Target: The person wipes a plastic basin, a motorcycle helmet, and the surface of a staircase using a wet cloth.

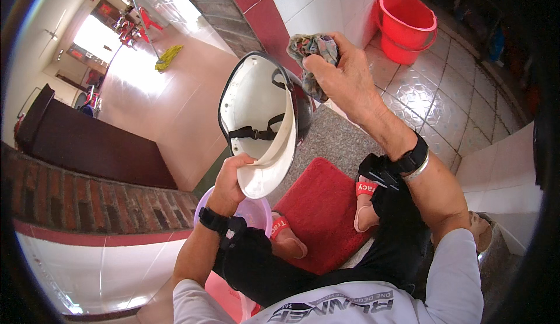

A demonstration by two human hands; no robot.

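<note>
My left hand [231,177] grips a helmet [258,87] by its white brim, with the thumb on the inside. The helmet is tilted so its white inner shell faces me, and its dark, glossy outside shows only along the right. A black chin strap with a buckle [256,133] runs across the opening. Beyond the helmet's right side, my right hand [345,72] holds a crumpled, patterned cloth [315,55] bunched in its fingers. Part of the cloth hangs down beside the dark shell; whether it touches the shell I cannot tell.
A red mat [317,210] lies between my feet. Below my left hand stands a purple basin [264,212], and a pink basin [225,297] is near my left thigh. A red bucket [404,31] stands on the tiles at upper right. A yellow-green mop [168,58] leans farther off.
</note>
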